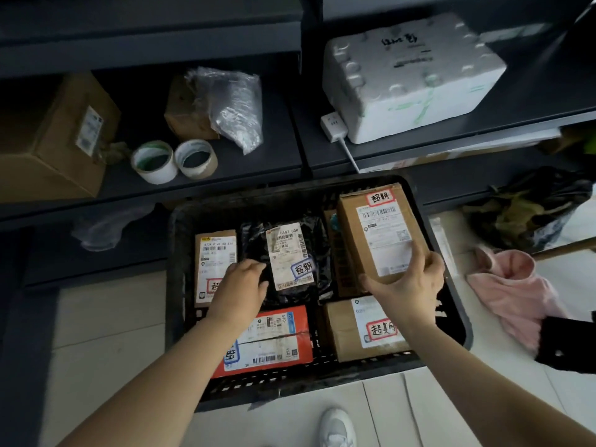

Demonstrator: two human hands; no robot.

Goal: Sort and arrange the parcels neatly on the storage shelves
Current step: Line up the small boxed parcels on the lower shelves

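A black plastic crate (451, 304) on the floor holds several labelled parcels. My right hand (409, 285) grips the near end of a tall brown carton (374, 233) at the crate's right, tilted up above the others. My left hand (240, 288) rests with curled fingers on the left edge of a black plastic-wrapped parcel (290, 253) in the middle. A small brown box (214, 253) lies to its left, a red-orange box (274, 340) at the front, and another brown carton (364, 330) at the front right.
Dark shelves (283, 156) stand behind the crate. On them are a large cardboard box (61, 140), two tape rolls (174, 159), a box with bubble wrap (232, 104), a white foam box (409, 72) and a power strip (333, 125). Pink cloth (516, 285) lies at the right.
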